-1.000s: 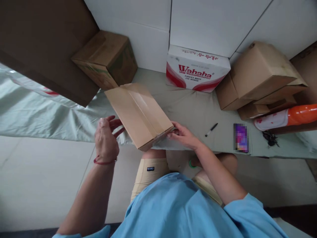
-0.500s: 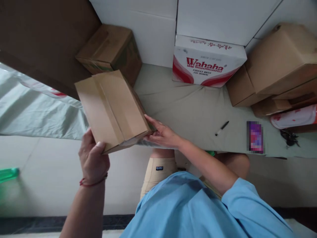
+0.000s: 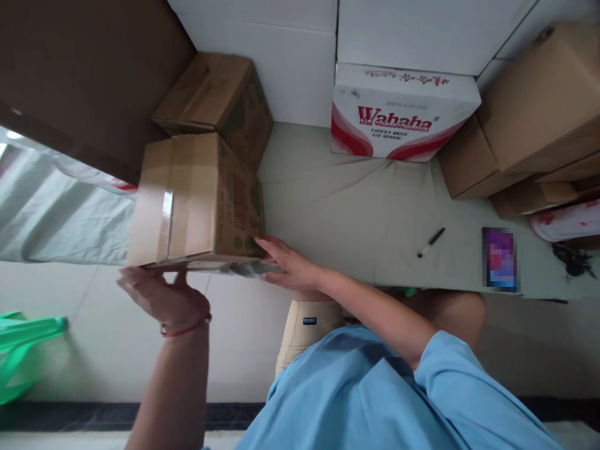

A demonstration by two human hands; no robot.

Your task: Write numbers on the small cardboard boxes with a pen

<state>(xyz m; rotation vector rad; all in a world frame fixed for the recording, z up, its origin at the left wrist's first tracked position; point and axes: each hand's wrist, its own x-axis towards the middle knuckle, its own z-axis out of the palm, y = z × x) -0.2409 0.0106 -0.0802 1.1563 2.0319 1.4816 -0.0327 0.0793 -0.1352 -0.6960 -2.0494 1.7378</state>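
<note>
A taped cardboard box (image 3: 180,206) stands at the left end of the cloth-covered table (image 3: 323,200), close against another cardboard box (image 3: 220,94) behind it. My left hand (image 3: 166,299), with a red cord at the wrist, grips its near edge at the left corner; some fingers are hidden by the box. My right hand (image 3: 293,267) holds the lower right near corner, index finger along the side and thumb lower down. Green print shows on the box's right side.
A white Wahaha carton (image 3: 398,119) stands against the wall. To the right are brown cartons (image 3: 539,106), a pen (image 3: 431,242), a phone (image 3: 500,259) and keys (image 3: 574,259). A large dark brown panel (image 3: 89,75) rises at the left; a green plastic object (image 3: 32,337) is on the floor.
The box has gone from tilted in my hands to level, lower and further left, up against the box behind. My left hand has shifted left along its near edge.
</note>
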